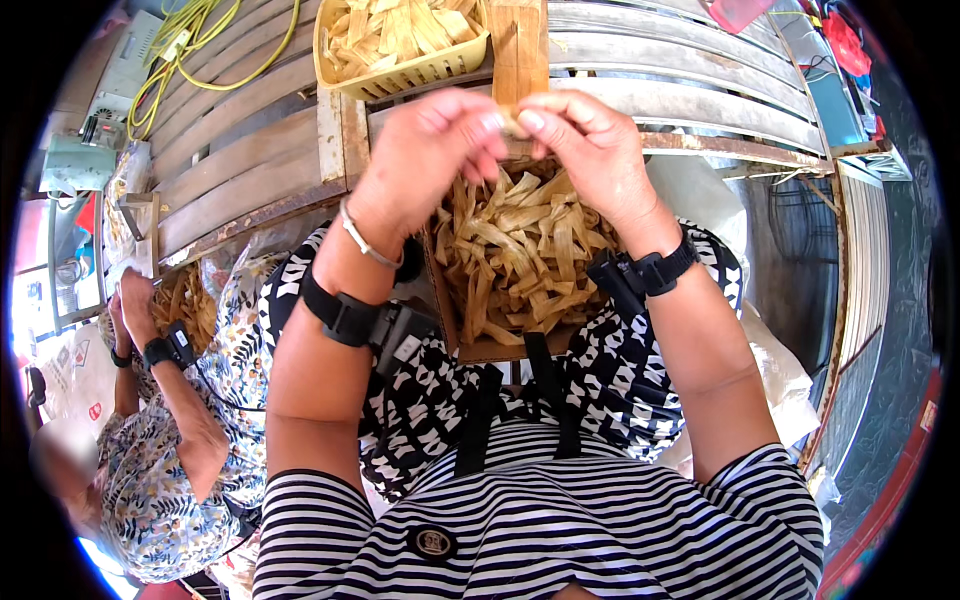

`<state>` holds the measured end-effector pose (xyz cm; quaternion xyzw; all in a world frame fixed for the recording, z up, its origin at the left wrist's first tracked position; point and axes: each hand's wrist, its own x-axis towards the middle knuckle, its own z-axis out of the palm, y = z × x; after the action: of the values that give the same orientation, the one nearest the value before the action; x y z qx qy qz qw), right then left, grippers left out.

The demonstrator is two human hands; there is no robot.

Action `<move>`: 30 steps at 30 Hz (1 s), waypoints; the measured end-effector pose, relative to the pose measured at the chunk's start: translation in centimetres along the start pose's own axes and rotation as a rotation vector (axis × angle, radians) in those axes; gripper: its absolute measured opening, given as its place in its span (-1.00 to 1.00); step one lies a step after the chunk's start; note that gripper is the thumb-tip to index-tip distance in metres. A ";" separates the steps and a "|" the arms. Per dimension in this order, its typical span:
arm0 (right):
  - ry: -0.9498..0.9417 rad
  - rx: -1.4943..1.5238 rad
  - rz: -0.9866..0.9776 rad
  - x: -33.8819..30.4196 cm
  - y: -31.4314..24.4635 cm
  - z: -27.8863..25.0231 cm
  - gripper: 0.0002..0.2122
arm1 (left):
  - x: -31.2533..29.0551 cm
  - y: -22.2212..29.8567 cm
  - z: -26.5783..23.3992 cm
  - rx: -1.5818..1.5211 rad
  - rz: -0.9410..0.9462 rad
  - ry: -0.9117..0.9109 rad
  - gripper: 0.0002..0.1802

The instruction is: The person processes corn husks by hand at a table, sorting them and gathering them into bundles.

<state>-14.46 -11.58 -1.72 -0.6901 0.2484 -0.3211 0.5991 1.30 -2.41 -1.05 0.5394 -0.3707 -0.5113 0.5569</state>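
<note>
head view: both hands (420, 150) (603, 150) pinch a tan strip (512, 123) between them, its long axis unclear.

We find the left forearm (318, 395) and right forearm (705, 335) bare, extended from near to far and converging. Elbows (725, 380) are set wider apart than the hands. We record the left hand (425, 148) and right hand (602, 148) almost level, fingers (487, 123) curled, each thumb pressed inward, tips close together.
</note>
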 end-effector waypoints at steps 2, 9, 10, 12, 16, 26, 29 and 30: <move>-0.035 -0.021 0.074 0.0 -0.6 -0.2 -0.87 | 1.5 1.0 -1.4 -0.047 0.097 0.212 -0.79; -0.729 -0.600 0.379 -1.5 2.5 0.8 -0.88 | 6.2 -0.2 -8.2 -0.522 0.222 0.285 -0.67; -0.791 -0.675 0.378 -2.0 3.4 1.2 -0.88 | 6.3 -0.5 -8.0 -0.536 0.253 0.290 -0.70; -0.920 -0.823 0.369 -3.1 4.9 1.9 -0.89 | 6.0 -1.0 -7.8 -0.563 0.319 0.305 -0.74; -1.347 -1.219 0.391 -5.9 7.0 3.2 -0.88 | 4.4 0.2 -6.1 -0.351 0.215 0.415 -0.85; -1.466 -1.351 0.300 -10.8 11.8 3.8 -0.86 | 1.2 0.3 -3.3 0.027 0.203 0.246 -0.86; -1.234 -0.941 0.556 -8.2 9.3 3.2 -0.82 | 1.5 -0.4 -3.3 0.020 0.216 0.161 -0.86; -1.132 -0.708 0.730 -6.8 7.4 2.7 -0.81 | 1.6 -0.6 -3.3 0.102 0.220 0.131 -0.84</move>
<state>-16.70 -5.95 -10.25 -0.7745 0.2038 0.3994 0.4462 4.69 -3.18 -2.30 0.5552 -0.4160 -0.3915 0.6045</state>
